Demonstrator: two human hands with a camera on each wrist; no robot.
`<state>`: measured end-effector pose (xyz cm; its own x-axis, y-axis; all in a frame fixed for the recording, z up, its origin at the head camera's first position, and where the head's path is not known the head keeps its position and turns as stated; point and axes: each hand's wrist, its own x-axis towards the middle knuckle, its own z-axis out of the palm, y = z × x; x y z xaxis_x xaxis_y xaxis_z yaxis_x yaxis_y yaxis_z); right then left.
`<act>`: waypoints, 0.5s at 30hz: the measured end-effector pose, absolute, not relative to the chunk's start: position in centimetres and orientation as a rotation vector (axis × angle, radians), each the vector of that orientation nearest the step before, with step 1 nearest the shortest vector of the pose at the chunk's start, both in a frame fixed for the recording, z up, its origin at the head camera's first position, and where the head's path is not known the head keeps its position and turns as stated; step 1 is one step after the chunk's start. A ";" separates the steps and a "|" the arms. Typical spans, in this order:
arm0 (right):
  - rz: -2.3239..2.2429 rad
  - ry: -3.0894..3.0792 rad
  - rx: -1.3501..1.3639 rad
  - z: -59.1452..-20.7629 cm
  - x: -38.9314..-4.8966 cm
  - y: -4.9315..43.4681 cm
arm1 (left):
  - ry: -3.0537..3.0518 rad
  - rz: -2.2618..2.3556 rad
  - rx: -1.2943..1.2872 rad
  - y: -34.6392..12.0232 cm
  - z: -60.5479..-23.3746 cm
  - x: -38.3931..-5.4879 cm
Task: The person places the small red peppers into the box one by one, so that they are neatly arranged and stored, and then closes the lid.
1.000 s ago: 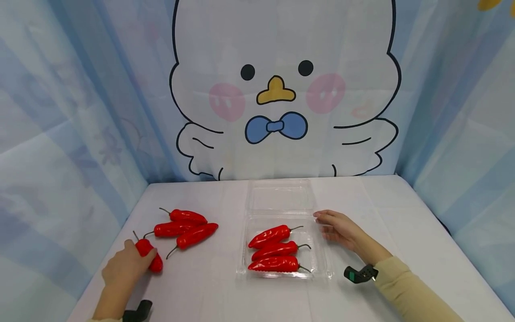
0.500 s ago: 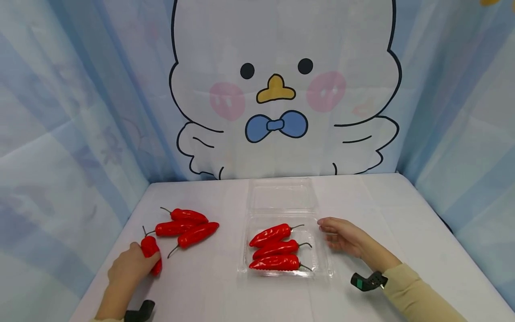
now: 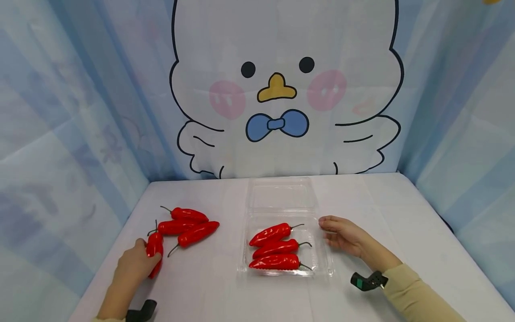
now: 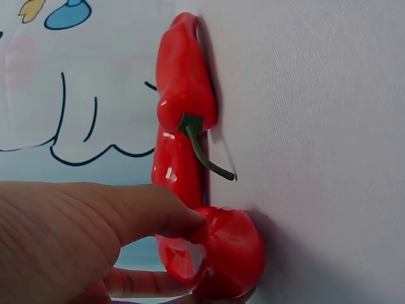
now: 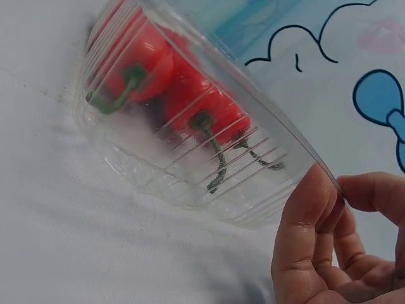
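My left hand (image 3: 132,266) pinches a red chili pepper (image 3: 155,250) between thumb and fingers at the left of the table. In the left wrist view that pepper (image 4: 235,253) is seen from its rounded end, beside other peppers (image 4: 183,82). Just beyond it lie three loose red peppers (image 3: 198,234) with green stems. A clear plastic box (image 3: 319,264) stands mid-table with its lid folded back, and three red peppers (image 3: 275,261) lie in it side by side. At the box's right side, my right hand (image 3: 344,235) pinches the rim with thumb and fingers, as the right wrist view shows.
White cloth covers the table (image 3: 209,286). The box's open lid (image 3: 281,194) lies flat towards the back. Behind hangs a curtain (image 3: 277,156) with a cartoon bird, and blue curtains (image 3: 462,134) flank both sides. Each wrist wears a black camera mount (image 3: 368,281).
My left hand has moved slightly right with the pepper, turning it until its stem points away. My right hand has shifted slightly right and nearer along the box's side.
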<state>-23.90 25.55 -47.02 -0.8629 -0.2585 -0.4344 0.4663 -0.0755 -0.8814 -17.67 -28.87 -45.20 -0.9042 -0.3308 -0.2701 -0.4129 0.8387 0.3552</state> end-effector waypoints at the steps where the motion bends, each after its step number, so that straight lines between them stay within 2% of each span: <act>1: -1.985 1.723 0.222 -47.0 -23.9 25.6 | 2.822 0.616 -0.578 -28.8 -45.2 -17.6; 15: -1.988 1.720 0.207 -47.0 -23.9 25.7 | 2.849 0.613 -0.587 -29.5 -44.9 -17.1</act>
